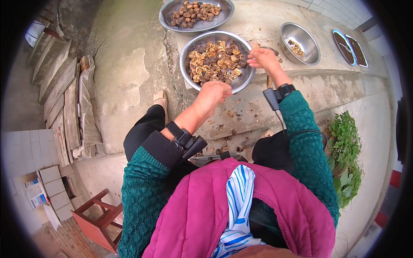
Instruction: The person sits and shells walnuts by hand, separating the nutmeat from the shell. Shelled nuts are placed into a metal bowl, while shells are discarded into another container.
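A round steel basin (pixel 185 69) filled with cracked walnut shells stands before me on a concrete step. Over its near rim is my left hand (pixel 214 95), fingers bent down and partly hidden; whether it holds anything cannot be told. My right hand (pixel 263 58) is at the basin's right rim, its fingers loosely together, their grip unclear. Beyond lies an oval metal basin (pixel 164 20) with whole walnuts (pixel 193 13). To the right, a deep steel bowl (pixel 311 48) contains a few walnut pieces (pixel 296 49).
Shell bits (pixel 230 113) litter the concrete below the basin. Two shallow trays (pixel 355 53) of dark material lie at the far right. A leafy green plant (pixel 345 138) grows at the right. A red wooden stool (pixel 96 222) is at lower left, with old planks (pixel 71 113) above it.
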A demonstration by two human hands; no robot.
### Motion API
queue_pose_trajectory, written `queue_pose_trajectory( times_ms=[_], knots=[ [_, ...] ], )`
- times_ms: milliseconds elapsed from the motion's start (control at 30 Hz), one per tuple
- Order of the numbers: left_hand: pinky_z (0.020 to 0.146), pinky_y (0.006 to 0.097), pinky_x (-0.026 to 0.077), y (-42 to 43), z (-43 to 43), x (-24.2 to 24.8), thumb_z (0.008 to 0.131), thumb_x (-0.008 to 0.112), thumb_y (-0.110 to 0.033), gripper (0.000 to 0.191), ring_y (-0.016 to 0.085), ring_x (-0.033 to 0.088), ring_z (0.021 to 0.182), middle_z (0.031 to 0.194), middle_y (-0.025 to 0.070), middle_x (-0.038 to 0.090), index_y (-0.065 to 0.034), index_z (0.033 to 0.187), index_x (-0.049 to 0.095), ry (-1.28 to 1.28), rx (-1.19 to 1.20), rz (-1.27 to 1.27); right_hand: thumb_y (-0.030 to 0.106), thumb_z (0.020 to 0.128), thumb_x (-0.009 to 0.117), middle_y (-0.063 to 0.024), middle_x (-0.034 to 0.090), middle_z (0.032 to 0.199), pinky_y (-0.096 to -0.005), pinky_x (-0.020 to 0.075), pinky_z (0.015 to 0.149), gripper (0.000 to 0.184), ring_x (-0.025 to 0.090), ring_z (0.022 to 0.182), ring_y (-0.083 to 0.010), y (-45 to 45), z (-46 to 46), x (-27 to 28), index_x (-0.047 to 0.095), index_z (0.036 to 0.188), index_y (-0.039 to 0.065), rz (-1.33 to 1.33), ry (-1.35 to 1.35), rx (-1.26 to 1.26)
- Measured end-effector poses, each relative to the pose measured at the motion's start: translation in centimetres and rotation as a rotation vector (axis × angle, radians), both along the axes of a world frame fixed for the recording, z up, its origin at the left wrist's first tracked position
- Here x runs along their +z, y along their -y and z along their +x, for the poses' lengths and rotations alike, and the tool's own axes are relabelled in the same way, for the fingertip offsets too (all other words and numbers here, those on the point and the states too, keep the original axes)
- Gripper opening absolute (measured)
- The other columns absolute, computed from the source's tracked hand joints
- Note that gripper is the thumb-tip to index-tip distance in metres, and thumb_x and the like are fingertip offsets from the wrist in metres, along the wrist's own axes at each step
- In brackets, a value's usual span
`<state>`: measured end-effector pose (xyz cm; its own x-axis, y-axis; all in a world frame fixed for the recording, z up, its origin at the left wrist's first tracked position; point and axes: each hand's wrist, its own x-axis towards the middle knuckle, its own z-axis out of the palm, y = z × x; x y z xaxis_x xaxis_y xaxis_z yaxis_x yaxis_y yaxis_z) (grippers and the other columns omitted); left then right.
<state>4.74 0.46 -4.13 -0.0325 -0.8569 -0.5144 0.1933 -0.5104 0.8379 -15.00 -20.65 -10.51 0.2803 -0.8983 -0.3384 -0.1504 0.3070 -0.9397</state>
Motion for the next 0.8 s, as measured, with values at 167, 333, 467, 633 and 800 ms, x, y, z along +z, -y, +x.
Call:
queue_pose_trajectory(
  times_ms=[167,333,467,633,800],
  knots=[
    [0.083,0.0324,0.050,0.2,0.5,1.1,0.089,0.056,-0.015,0.024,0.022,0.065,0.093,0.099,0.0126,0.069,0.0012,0.103,0.067,-0.073,0.086,-0.007,0.011,0.091,0.063,-0.0198,0.070,0.089,-0.0326,0.0603,0.056,0.024,0.071,0.066,-0.0258,2.1,-1.3,-2.0,0.064,0.104,-0.009,0.012,0.078,-0.341],
    [0.086,0.0343,0.052,-0.3,0.3,1.4,0.091,0.051,-0.012,0.026,0.023,0.066,0.094,0.099,0.0151,0.069,0.0031,0.108,0.065,-0.109,0.011,0.030,0.018,0.097,0.054,-0.0293,0.060,0.104,-0.0418,0.0631,0.064,0.046,0.069,0.081,-0.0366,5.9,-13.5,-2.7,0.039,0.130,-0.009,0.178,0.186,-0.745],
    [0.086,0.0339,0.052,-0.1,-0.1,0.8,0.092,0.049,-0.012,0.026,0.023,0.066,0.094,0.099,0.0155,0.069,0.0027,0.106,0.065,-0.124,-0.012,0.044,0.017,0.098,0.052,-0.0279,0.054,0.116,-0.0424,0.0633,0.067,0.044,0.066,0.089,-0.0373,7.5,-17.3,-5.1,0.038,0.131,-0.008,0.163,0.334,-0.808],
    [0.086,0.0345,0.052,0.3,-0.5,0.1,0.093,0.048,-0.012,0.026,0.023,0.067,0.093,0.099,0.0158,0.069,0.0026,0.107,0.064,-0.098,-0.022,0.081,0.009,0.097,0.050,-0.0240,0.053,0.119,-0.0403,0.0633,0.069,0.036,0.064,0.091,-0.0363,10.5,-18.0,-6.3,0.043,0.127,-0.008,0.056,0.482,-0.811],
    [0.085,0.0351,0.053,1.1,-1.0,-0.3,0.093,0.049,-0.012,0.025,0.024,0.067,0.091,0.098,0.0164,0.069,0.0032,0.107,0.063,-0.108,-0.016,0.087,0.002,0.094,0.050,-0.0196,0.062,0.111,-0.0343,0.0596,0.060,0.032,0.067,0.083,-0.0274,10.9,-18.0,-6.5,0.047,0.124,-0.007,0.072,0.364,-0.874]
  ],
)
